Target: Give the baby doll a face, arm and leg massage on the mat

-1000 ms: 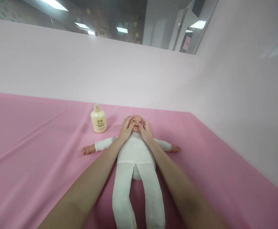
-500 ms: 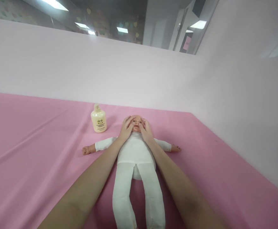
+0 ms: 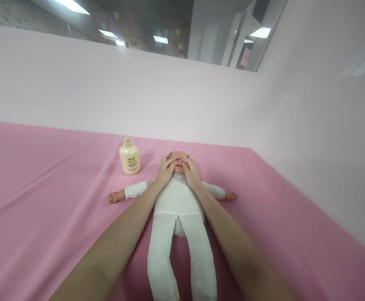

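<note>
A baby doll [image 3: 179, 198] with a soft white cloth body lies on its back, its head at the far end and its arms out to the sides. My left hand [image 3: 166, 168] rests against the left side of the doll's head, and my right hand [image 3: 191, 169] against the right side. Both hands are open, with fingers stretched out and touching the face. The fingers meet or nearly meet over the eyes, which are hidden; the forehead, nose and mouth still show. My forearms pass over the doll's arms.
A pale yellow bottle [image 3: 130, 158] with dark print stands left of the doll's head. Pink cloth [image 3: 60, 184] covers the surface, with folds on the left. White walls [image 3: 170, 96] border the back and right, and a window [image 3: 157, 25] is above.
The fingers of both hands have moved inward across the doll's face, so the eyes that showed before are covered. The doll's body and the bottle have stayed in place.
</note>
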The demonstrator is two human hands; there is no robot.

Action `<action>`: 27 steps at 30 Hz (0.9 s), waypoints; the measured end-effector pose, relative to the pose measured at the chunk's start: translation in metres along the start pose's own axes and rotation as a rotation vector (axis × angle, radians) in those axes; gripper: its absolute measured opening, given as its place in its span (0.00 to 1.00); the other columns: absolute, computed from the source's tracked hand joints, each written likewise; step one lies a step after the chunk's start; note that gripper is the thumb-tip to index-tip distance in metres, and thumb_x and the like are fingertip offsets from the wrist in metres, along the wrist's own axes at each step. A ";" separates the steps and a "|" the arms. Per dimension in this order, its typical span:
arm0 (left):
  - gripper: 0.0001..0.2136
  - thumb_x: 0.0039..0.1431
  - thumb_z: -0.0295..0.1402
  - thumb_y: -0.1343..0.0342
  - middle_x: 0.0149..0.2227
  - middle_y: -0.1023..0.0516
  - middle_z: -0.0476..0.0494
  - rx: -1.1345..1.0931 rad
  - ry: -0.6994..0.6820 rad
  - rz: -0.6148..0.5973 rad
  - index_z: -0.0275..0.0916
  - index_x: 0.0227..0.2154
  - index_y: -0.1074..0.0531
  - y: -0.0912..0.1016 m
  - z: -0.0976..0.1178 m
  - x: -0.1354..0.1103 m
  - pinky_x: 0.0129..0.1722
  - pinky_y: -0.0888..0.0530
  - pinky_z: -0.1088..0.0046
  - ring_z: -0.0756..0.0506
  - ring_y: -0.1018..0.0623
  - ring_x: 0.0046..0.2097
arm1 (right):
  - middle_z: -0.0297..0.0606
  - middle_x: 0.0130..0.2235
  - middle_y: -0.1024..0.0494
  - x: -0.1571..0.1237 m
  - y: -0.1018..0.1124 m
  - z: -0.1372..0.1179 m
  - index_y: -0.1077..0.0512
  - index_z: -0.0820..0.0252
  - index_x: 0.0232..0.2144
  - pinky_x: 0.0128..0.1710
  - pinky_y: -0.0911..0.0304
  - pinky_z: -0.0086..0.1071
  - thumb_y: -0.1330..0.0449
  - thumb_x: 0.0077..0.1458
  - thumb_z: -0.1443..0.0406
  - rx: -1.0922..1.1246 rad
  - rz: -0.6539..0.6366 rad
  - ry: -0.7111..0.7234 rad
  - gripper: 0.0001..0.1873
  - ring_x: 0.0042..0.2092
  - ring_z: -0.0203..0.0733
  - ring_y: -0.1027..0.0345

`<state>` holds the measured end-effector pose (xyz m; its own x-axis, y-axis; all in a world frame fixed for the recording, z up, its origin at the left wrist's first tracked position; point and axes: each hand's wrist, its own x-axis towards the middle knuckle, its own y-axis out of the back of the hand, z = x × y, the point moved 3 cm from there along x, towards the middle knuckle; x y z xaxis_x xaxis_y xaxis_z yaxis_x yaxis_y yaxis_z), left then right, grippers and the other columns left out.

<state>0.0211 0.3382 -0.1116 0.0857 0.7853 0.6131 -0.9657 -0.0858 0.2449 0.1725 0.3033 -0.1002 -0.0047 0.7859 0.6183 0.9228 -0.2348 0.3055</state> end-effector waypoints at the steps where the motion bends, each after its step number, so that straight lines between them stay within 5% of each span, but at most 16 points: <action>1: 0.15 0.63 0.38 0.52 0.62 0.38 0.45 0.003 -0.003 0.001 0.47 0.49 0.25 0.000 0.000 0.000 0.66 0.45 0.56 0.42 0.40 0.64 | 0.37 0.57 0.33 0.000 0.000 -0.001 0.30 0.50 0.48 0.66 0.54 0.42 0.53 0.64 0.53 0.002 0.006 0.006 0.18 0.66 0.41 0.52; 14: 0.19 0.64 0.38 0.53 0.62 0.39 0.45 0.004 0.003 -0.001 0.48 0.57 0.33 0.001 0.004 -0.001 0.67 0.46 0.58 0.43 0.40 0.65 | 0.40 0.63 0.40 0.001 -0.001 0.006 0.42 0.52 0.61 0.66 0.53 0.40 0.52 0.63 0.52 -0.017 0.014 -0.050 0.27 0.64 0.41 0.49; 21: 0.23 0.65 0.40 0.53 0.64 0.41 0.42 0.029 0.051 0.007 0.43 0.61 0.39 -0.002 -0.006 0.000 0.67 0.47 0.60 0.43 0.42 0.66 | 0.43 0.67 0.47 -0.001 -0.002 0.016 0.49 0.60 0.65 0.67 0.59 0.42 0.52 0.60 0.46 -0.064 -0.016 -0.263 0.39 0.68 0.45 0.56; 27: 0.23 0.64 0.40 0.53 0.64 0.42 0.42 0.029 0.071 0.010 0.42 0.61 0.40 -0.002 -0.009 0.000 0.67 0.47 0.60 0.43 0.43 0.66 | 0.42 0.67 0.45 -0.001 -0.001 0.018 0.47 0.59 0.64 0.67 0.58 0.41 0.50 0.58 0.45 -0.032 0.003 -0.293 0.39 0.68 0.45 0.54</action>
<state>0.0211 0.3440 -0.1191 0.0576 0.8258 0.5609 -0.9590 -0.1104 0.2610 0.1780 0.3132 -0.1139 0.1133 0.9158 0.3854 0.9100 -0.2513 0.3297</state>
